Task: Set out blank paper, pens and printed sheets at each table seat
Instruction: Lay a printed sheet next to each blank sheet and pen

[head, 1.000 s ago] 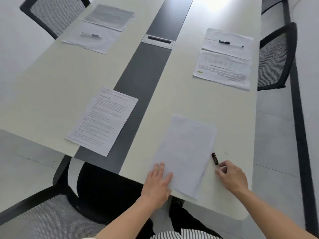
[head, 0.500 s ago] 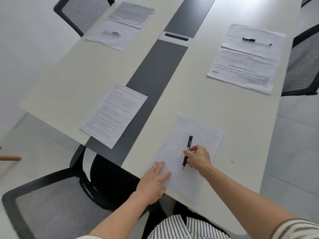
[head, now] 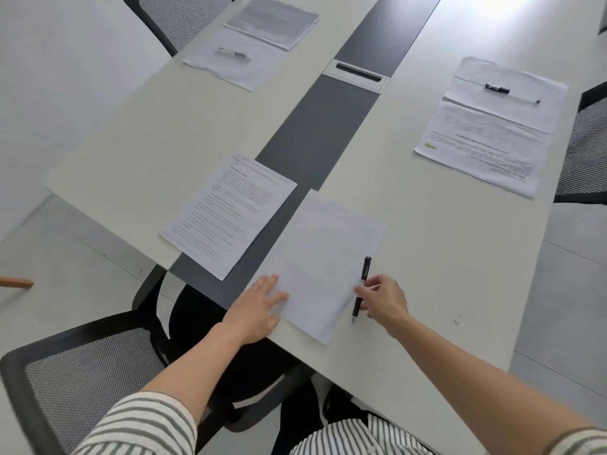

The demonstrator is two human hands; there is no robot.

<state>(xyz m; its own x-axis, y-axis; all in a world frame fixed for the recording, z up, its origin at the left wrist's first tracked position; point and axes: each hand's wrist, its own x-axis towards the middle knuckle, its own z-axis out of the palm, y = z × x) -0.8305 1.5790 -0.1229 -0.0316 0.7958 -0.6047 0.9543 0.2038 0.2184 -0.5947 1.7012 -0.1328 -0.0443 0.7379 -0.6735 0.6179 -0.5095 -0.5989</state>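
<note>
A blank sheet lies at the near end of the long white table. My left hand rests flat on the sheet's near left corner, fingers straight. My right hand pinches a dark pen that lies along the sheet's right edge, its tip toward me. A printed sheet lies to the left of the blank one, across the table's dark centre strip.
Two seats farther along hold a blank sheet, a pen and a printed sheet: far left and right. A cable slot sits in the strip. Mesh chairs stand near left, far left and right.
My right hand picked up the pen from the table beside the sheet, carried it over the paper, and now holds it at the sheet's right edge. The blank sheet has shifted left toward the printed sheet.
</note>
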